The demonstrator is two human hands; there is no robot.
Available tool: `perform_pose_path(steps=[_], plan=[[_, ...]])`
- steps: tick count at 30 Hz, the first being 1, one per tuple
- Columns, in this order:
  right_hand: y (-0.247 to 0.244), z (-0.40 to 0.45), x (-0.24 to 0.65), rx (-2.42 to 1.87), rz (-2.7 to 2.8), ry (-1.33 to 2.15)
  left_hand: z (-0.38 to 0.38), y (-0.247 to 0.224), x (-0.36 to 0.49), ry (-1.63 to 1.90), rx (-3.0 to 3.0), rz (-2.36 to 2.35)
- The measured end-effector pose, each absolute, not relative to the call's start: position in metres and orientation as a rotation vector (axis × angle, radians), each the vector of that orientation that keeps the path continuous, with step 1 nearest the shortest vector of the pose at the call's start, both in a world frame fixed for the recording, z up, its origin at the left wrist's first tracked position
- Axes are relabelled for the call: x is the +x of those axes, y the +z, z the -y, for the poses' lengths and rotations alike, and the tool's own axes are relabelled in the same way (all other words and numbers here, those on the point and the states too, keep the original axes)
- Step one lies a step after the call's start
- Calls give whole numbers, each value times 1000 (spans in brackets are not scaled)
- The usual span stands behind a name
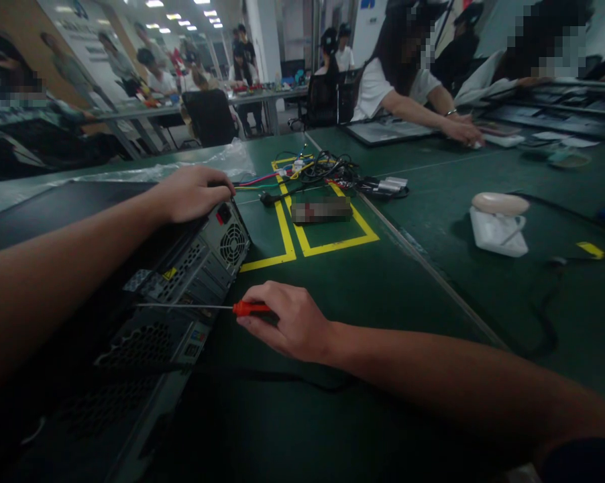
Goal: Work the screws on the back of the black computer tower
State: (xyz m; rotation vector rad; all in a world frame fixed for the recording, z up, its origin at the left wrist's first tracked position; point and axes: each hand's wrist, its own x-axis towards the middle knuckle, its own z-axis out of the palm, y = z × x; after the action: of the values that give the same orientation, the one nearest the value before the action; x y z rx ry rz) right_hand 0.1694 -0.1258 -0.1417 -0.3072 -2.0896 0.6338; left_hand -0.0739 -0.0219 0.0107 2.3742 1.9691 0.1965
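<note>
A black and grey computer case (182, 282) lies on the green table at the left, its rear panel with vents and ports facing right. My left hand (194, 193) rests on the case's top edge near the power socket, thumb and fingers bent over the corner. In my right hand (290, 320) is the red handle of a screwdriver (249, 308). Its long thin shaft points left across the rear panel. The tip is near the panel's left edge, in shadow, and whether it touches a screw is too dark to tell.
Beyond the case lie a bundle of cables (333, 168) and a blurred box (321, 210) within yellow tape (340, 245). A white holder (498, 231) stands at the right. Across the table, a person's hands (463, 131) work beside flat panels. A black cable runs below my right hand.
</note>
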Motion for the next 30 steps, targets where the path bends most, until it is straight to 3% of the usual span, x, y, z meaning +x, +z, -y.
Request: perform_pose_path(steps=[30], plan=[[-139,128,167,-357,2107,612,23,11,-74,207,2382,-1933]])
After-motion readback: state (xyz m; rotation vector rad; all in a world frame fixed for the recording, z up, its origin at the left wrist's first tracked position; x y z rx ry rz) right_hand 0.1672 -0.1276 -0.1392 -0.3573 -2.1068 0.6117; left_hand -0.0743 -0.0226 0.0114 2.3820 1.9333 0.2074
